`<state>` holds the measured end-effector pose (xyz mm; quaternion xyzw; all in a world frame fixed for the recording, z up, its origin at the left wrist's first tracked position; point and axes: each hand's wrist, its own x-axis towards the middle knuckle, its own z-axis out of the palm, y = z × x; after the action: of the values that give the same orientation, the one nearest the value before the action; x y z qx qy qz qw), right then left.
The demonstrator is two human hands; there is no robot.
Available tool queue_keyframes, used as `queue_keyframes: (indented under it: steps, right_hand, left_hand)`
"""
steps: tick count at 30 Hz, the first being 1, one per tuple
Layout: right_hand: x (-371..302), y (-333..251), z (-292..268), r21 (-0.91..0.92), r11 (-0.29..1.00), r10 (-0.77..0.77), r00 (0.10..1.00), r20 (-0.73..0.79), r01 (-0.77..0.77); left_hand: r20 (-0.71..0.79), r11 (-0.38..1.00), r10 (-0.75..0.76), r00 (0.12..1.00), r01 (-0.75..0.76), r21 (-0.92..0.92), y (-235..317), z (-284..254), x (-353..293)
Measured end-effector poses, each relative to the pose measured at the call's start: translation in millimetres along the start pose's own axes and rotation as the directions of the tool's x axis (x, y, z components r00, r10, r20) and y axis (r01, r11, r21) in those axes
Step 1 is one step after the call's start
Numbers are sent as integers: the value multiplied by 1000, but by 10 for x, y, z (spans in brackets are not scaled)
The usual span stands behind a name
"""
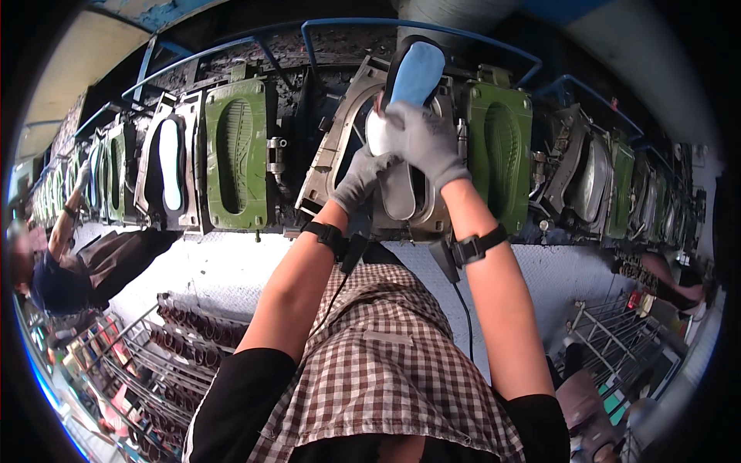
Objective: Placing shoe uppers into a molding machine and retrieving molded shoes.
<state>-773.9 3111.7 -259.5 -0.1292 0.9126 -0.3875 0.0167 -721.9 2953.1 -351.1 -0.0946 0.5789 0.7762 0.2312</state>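
Both my hands wear grey gloves and meet over an open metal shoe mould (328, 170). A shoe sole with a light blue footbed and black rim (417, 73) rises past my fingers at the far side of the mould. My right hand (428, 143) is closed around its near part, knuckles up. Just below and to the left, my left hand (361, 176) has its fingers bent in against a white piece (378, 133); my gloves hide what its fingertips grip. Under the hands shows a grey, sole-shaped form (399, 193) within the mould.
Green mould halves with sole-shaped hollows flank it, one at the left (238, 150) and one at the right (500, 150). Another metal mould holds a pale sole (170, 163). Blue rails (417, 23) run behind. Racks of footwear (185, 332) stand behind left; a co-worker (62, 270) is at far left.
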Motion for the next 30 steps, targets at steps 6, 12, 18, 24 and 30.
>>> queue_keyframes:
  steps: [6,12,18,24,30]
  right_hand:
    - [6,-17,100,-250,967,63,997,32,-53]
    - [-69,106,-40,-161,983,92,996,4,-90]
    - [-621,-381,316,-106,994,20,955,295,12]
    - [-1354,-388,293,-47,999,19,983,180,-11]
    - [-1175,-200,28,133,986,109,993,-34,-104]
  left_hand:
    - [-15,998,-54,998,55,38,-48,66,-38]
    - [-17,992,-125,992,125,-14,-11,192,-156]
    - [350,974,-219,911,183,133,-310,-119,-631]
    - [216,930,-361,907,368,9,6,23,-1208]
    - [261,569,355,898,-429,701,254,29,-884]
